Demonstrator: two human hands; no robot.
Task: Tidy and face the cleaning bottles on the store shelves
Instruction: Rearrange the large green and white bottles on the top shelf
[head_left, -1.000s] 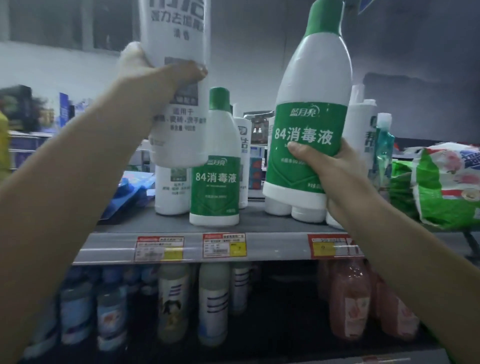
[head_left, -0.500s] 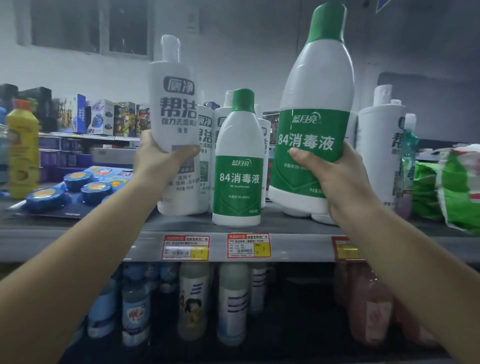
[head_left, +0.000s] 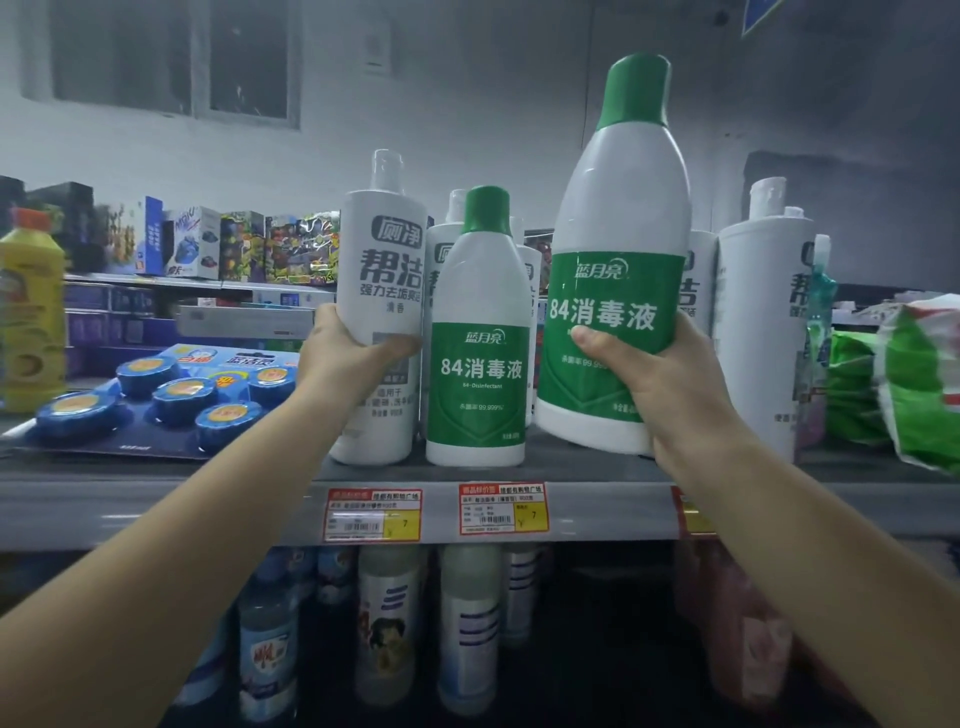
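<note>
1. The left hand is curled around the tall white plastic toilet-cleaner bottle with grey lettering, which stands upright at the front of the grey metal shelf.
2. The right hand grips the large white plastic bottle with a green cap and green label near its base, thumb across the label; the bottle is tilted and lifted.
3. Between them stands a smaller white bottle with the same green cap and label, facing forward, with more white bottles behind.
4. A blue card of round blue toilet blocks lies to the left, a yellow bottle beyond it.
5. Red and yellow price tags sit on the shelf edge.
</note>
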